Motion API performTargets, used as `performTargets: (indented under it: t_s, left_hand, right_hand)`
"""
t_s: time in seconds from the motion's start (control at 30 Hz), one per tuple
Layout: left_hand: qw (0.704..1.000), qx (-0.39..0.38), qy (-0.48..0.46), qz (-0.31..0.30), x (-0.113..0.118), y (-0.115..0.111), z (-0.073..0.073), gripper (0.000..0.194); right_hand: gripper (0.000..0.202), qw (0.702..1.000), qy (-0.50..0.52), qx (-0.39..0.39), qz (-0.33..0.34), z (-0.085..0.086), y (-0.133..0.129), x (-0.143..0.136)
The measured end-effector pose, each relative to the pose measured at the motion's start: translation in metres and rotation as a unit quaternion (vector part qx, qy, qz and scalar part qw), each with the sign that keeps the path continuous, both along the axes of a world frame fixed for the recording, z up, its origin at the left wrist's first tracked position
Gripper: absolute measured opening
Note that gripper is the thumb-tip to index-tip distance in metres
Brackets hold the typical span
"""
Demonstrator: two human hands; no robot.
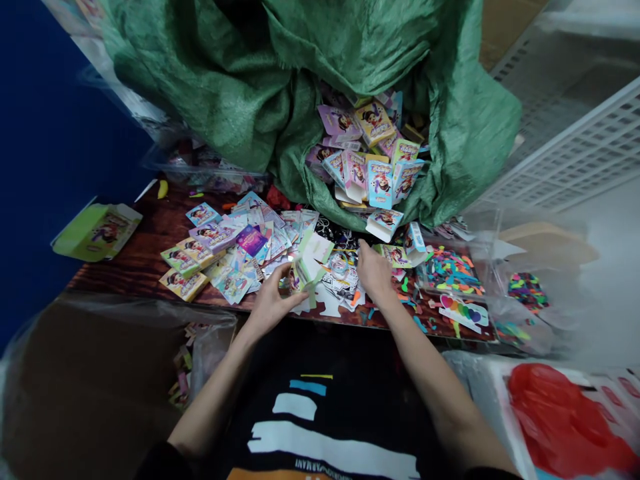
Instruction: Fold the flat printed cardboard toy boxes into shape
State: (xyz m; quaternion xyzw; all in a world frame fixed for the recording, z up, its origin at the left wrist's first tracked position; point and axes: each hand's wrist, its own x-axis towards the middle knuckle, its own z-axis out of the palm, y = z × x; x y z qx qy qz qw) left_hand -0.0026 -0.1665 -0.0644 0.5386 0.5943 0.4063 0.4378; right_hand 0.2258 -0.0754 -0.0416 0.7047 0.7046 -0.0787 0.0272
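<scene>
My left hand [275, 297] is closed on a small green box [301, 273], whose white flaps stand open toward the top right. Just right of it lies a heap of stickers [343, 277] with a clear round item on top. My right hand [374, 270] reaches over the right edge of that heap, fingertips near dark small items; what they touch, if anything, is too small to tell. Left of the box are piled cards [265, 230] and several closed small boxes [200, 250]. Another green box [395, 255] lies to the right of my right hand.
A green sack [465, 147] gapes at the back, full of small boxes [380, 183]. Colourful small pieces [453, 270] fill a clear tray at right. A large green box [103, 232] stands far left; a red bag [560, 420] lies lower right.
</scene>
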Motion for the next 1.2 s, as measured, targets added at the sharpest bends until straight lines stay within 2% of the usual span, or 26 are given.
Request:
performTargets:
  t_s: [0.17, 0.3, 0.43, 0.57, 0.7, 0.8, 0.93, 1.07, 1.2]
  left_hand:
    - [1.000, 0.005, -0.003, -0.010, 0.005, 0.003, 0.002, 0.064]
    - [1.000, -0.008, 0.013, -0.026, 0.007, 0.004, 0.006, 0.064]
    - [1.000, -0.011, -0.004, -0.022, 0.005, 0.004, 0.008, 0.063]
    - [0.993, -0.045, -0.090, -0.057, 0.009, 0.012, 0.008, 0.062]
    - [0.987, -0.059, -0.129, -0.080, 0.020, 0.032, 0.005, 0.063]
    - [0.984, -0.068, -0.150, -0.065, 0.025, 0.042, 0.001, 0.065]
    - [0.983, -0.063, -0.169, -0.033, 0.016, 0.038, 0.000, 0.062]
    - [0.978, -0.074, -0.196, 0.000, 0.000, 0.025, 0.001, 0.068]
    - [0.972, -0.073, -0.223, 0.023, -0.007, 0.017, -0.002, 0.075]
  right_hand:
    - [0.056, 0.999, -0.031, -0.030, 0.027, -0.004, 0.019, -0.011]
    - [0.041, 0.998, -0.049, -0.036, 0.024, -0.004, 0.029, -0.012]
    - [0.036, 0.996, -0.049, -0.062, 0.046, 0.004, 0.020, -0.003]
    - [0.031, 0.991, -0.040, -0.102, 0.076, 0.017, 0.006, 0.005]
    - [0.032, 0.995, -0.021, -0.069, 0.063, 0.027, 0.010, -0.002]
    - [0.037, 0.997, 0.037, -0.048, 0.053, 0.027, 0.023, -0.019]
    - [0.045, 0.987, 0.091, -0.090, 0.101, 0.017, 0.033, -0.050]
    - [0.047, 0.976, 0.112, -0.103, 0.156, 0.008, 0.022, -0.073]
    - [0.054, 0.961, 0.150, -0.124, 0.195, 0.005, 0.010, -0.070]
